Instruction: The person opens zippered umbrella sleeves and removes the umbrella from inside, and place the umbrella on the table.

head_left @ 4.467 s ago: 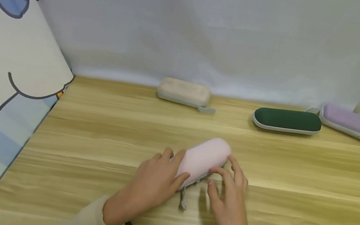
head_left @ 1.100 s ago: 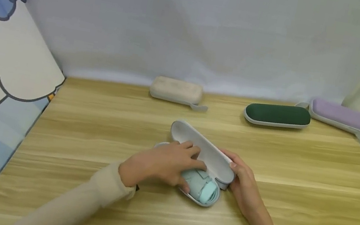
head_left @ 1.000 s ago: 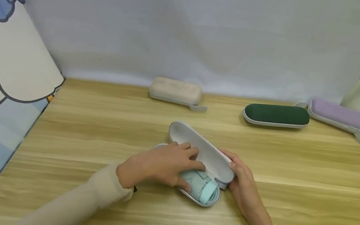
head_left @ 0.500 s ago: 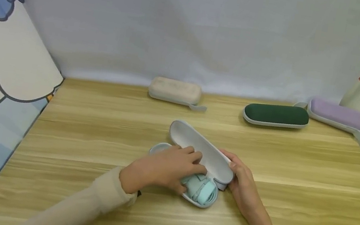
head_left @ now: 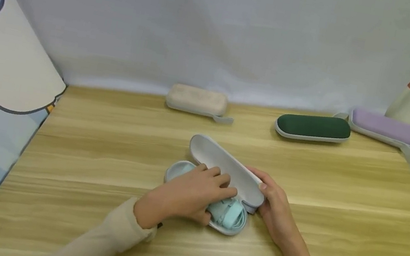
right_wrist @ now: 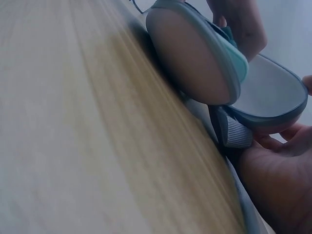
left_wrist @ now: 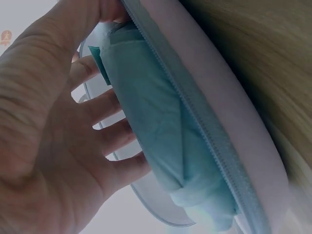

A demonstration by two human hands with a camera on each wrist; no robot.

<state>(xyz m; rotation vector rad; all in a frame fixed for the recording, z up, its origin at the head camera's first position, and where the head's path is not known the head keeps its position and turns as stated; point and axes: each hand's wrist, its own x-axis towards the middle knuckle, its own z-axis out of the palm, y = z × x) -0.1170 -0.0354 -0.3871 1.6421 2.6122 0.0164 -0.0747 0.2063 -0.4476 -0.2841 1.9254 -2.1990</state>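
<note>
A pink zip case [left_wrist: 234, 112] lies unzipped on the table, its pale lid [head_left: 224, 161] tipped back. Inside its lower half sits a teal folded umbrella [head_left: 223, 213] with a lighter end and a looped cord. My left hand [head_left: 189, 191] reaches over the case and grips the umbrella, thumb on the near side and fingers on the far side. It covers the umbrella's middle in the head view. With thumb on the lid's rim and fingers behind, my right hand [head_left: 275, 207] holds the lid's right end, beside the strap tab [right_wrist: 238, 131].
Along the back of the wooden table [head_left: 104, 137] lie a beige case [head_left: 197, 99], a dark green case [head_left: 313, 126] and a purple case [head_left: 384, 126]. A white cloth [head_left: 206, 27] hangs behind them. Printed cloths flank both sides.
The pink case, earlier closed between both hands, is turned and opened. My right hand has taken its lid and my left hand has reached inside. In the last second the umbrella has shifted slightly.
</note>
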